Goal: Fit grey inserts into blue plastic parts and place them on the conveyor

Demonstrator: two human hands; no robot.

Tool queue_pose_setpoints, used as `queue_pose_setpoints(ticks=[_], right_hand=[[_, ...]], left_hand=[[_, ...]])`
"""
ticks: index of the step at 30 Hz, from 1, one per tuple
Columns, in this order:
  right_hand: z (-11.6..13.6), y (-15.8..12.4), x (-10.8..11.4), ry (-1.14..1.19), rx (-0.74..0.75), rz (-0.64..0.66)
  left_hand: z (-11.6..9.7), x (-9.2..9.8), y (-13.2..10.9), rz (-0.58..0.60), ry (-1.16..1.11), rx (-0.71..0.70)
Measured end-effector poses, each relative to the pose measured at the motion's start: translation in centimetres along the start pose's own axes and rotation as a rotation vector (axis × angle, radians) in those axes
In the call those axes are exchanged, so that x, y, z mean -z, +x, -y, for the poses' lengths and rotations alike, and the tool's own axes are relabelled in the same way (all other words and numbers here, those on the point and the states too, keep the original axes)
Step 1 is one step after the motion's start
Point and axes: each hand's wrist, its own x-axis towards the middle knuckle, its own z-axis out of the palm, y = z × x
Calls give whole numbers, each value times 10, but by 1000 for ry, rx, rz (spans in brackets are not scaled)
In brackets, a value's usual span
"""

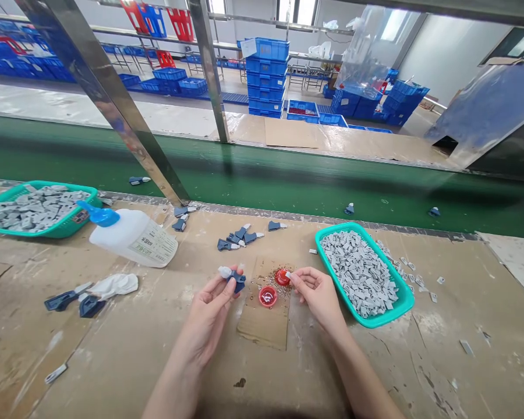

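My left hand (213, 305) is closed on a dark blue-grey plastic part (237, 280) with a whitish tip, held just left of a piece of cardboard (262, 331). Between the thumb and fingertips of my right hand (317, 294) is a small light grey plastic piece (289, 275), over or touching a red cap (282, 277); I cannot tell which. A second red cap (268, 297) with shiny liquid in it sits nearer to me on the cardboard. Right of my right hand, a green basket (408, 299) holds many small grey pieces.
A white bottle (133, 235) with a blue nozzle lies at the left, before another green basket (61, 230) of grey parts. Several dark blue-grey parts (243, 234) lie ahead. Beyond the table edge runs a green conveyor belt (266, 180); a metal post (113, 116) rises at left.
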Motion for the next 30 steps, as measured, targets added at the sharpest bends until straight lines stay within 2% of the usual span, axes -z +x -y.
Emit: queue_pose_setpoints(ticks=[9,13,21,24,27,30], right_hand=[[4,-4,3,22,-4,14],[3,-3,4,22,-4,9],[17,-12,4,32,14,47],[29,-21,-1,46,17,88],[41,-30,-9,69,23,133],[49,-36,-19,91,28,191]], left_hand=[[3,-4,-1,-34,25,58],[6,-6,1,-102,133,16],[10,-6,-5,-130,279,-162],[9,-9,-6,-69,318,-179],[8,-15,-8,38,250,-137],[9,-24,-11,44,179,-130]])
